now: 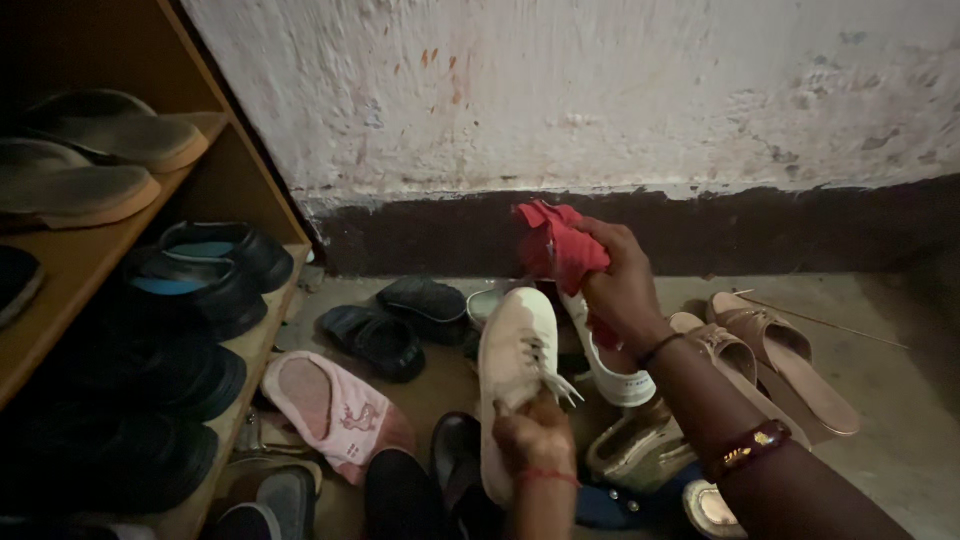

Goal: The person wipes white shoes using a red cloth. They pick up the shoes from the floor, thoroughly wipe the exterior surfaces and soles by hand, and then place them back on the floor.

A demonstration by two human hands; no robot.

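Observation:
My left hand (533, 436) grips a white lace-up sneaker (512, 352) at its heel end, toe pointing away from me, held above the floor. My right hand (622, 290) is closed on a crumpled red cloth (556, 243), raised just past the sneaker's toe and to its right. A dark bangle and a thin band sit on my right forearm. A second white sneaker (618, 380) lies partly hidden under my right wrist.
A wooden shoe rack (75, 262) on the left holds grey sandals (95, 155) and dark shoes (205, 270). On the floor lie a pink slipper (330, 405), black sandals (400, 318), tan sandals (780, 355) and other shoes. A white wall with a dark base stands behind.

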